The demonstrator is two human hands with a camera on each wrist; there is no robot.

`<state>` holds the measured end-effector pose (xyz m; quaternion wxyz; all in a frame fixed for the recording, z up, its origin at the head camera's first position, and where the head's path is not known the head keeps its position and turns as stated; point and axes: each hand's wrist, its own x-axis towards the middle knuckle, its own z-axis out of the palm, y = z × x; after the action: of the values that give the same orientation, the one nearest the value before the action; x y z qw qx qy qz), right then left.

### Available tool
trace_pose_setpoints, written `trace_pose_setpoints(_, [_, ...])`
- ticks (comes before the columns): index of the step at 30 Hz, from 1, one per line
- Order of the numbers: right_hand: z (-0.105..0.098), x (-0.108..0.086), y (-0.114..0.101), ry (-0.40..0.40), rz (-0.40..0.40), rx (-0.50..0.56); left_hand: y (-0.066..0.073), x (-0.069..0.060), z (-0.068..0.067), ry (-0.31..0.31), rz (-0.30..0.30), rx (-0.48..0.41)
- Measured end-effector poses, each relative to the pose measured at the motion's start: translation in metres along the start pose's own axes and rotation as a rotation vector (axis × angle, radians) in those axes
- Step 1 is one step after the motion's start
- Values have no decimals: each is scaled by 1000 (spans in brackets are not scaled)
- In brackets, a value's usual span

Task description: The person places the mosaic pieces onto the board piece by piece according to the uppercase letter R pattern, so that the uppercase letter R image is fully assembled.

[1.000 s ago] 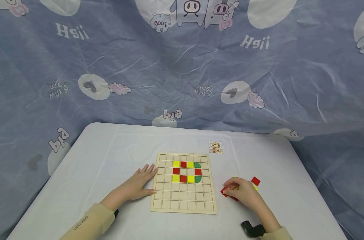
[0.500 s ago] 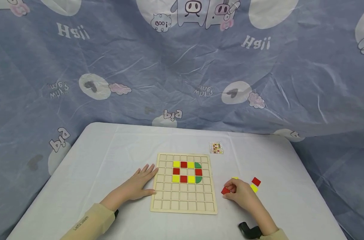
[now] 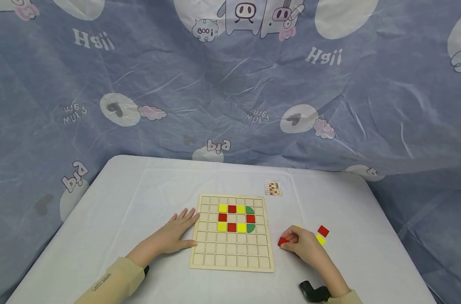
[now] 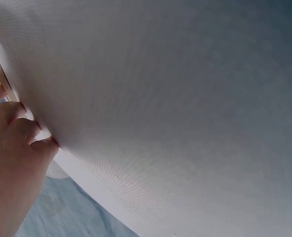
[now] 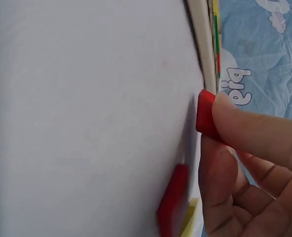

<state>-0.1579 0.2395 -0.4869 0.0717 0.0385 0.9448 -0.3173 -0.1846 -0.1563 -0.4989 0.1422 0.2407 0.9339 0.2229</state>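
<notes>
My right hand (image 3: 304, 244) pinches a red square tile (image 5: 206, 116) between thumb and finger, lifted off the cloth right of the board. Below it in the right wrist view lie another red tile (image 5: 172, 202) and a yellow one (image 5: 189, 219). A wooden grid board (image 3: 232, 250) lies mid-table, with yellow, red and green pieces set in a ring in its upper cells. My left hand (image 3: 175, 234) rests flat with fingers spread, fingertips and thumb touching the board's left edge. The left wrist view shows those fingers at the board's edge.
A small printed pattern card (image 3: 273, 188) lies beyond the board's upper right corner. Right of my right hand are a loose red tile (image 3: 323, 231) and a yellow tile (image 3: 320, 239). A patterned blue curtain (image 3: 215, 84) hangs behind the white table (image 3: 158, 181).
My right hand has pinched the red tile and raised it from the pile, shifting slightly toward the board. The left hand stays at the board's edge.
</notes>
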Motion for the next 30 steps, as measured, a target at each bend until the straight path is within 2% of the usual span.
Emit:
trace_pose_setpoints(6, [3,5,-18,13,4,107,1,0,0,2,4,-4])
trace_pose_setpoints(10, [13,7,-38,1,-46,202,0,0,0,-2,-1,-2])
trace_pose_setpoints(14, [28,6,-58,-33,-112,254,-1,0,1,-6,-7,6])
trace_pose_setpoints(20, [49,10,-81,-69,-216,262,-1,0,0,-8,-11,12])
trace_pose_setpoints(30, [75,15,-106,-127,-304,232,1,-1,1,-5,1,4])
